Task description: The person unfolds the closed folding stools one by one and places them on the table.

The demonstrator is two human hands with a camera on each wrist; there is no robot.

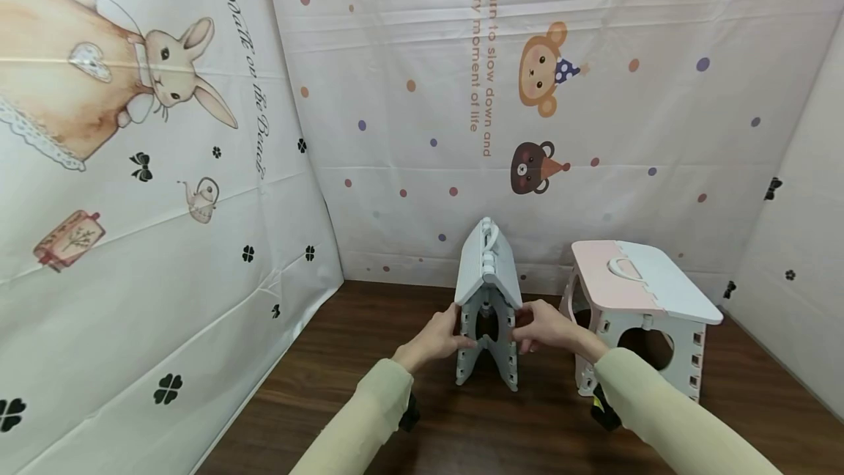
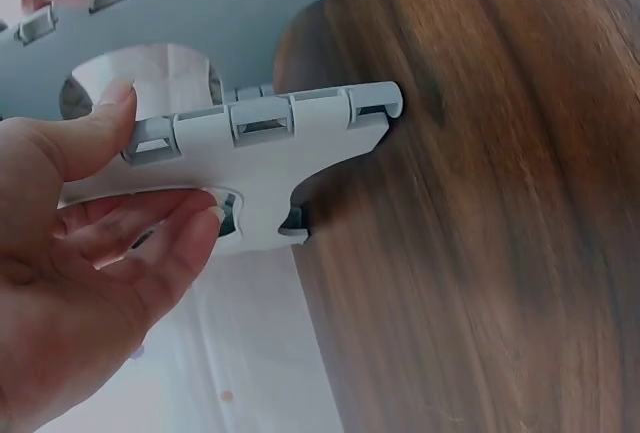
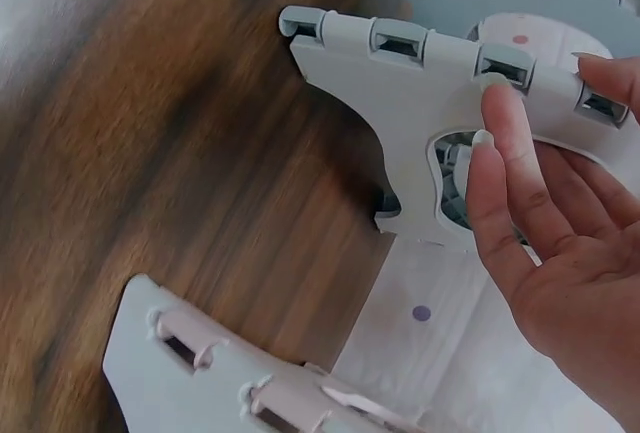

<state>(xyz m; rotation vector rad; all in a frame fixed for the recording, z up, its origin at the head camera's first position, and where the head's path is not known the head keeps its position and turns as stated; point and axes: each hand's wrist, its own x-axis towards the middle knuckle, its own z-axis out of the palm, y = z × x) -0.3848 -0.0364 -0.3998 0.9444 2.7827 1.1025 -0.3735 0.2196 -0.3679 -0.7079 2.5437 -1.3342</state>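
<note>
A grey-blue folding stool [image 1: 489, 277] stands upright on the wooden table, partly folded, its top bent into a peak and its two leg panels spread apart at the bottom. My left hand [image 1: 435, 339] grips the left leg panel [image 2: 255, 138], thumb over its hinged edge and fingers against the outer face. On the other side my right hand [image 1: 542, 325] holds the right leg panel [image 3: 400, 103] by its hinged edge, thumb and fingertips on it. An unfolded pink and white folding stool [image 1: 659, 281] stands to the right, behind my right forearm.
The dark brown wooden table [image 1: 369, 328] lies under both stools. A printed white cloth [image 1: 395, 130] hangs behind them, with more cloth on the left and right sides. Dark wrist straps [image 1: 409, 414] show beneath my sleeves.
</note>
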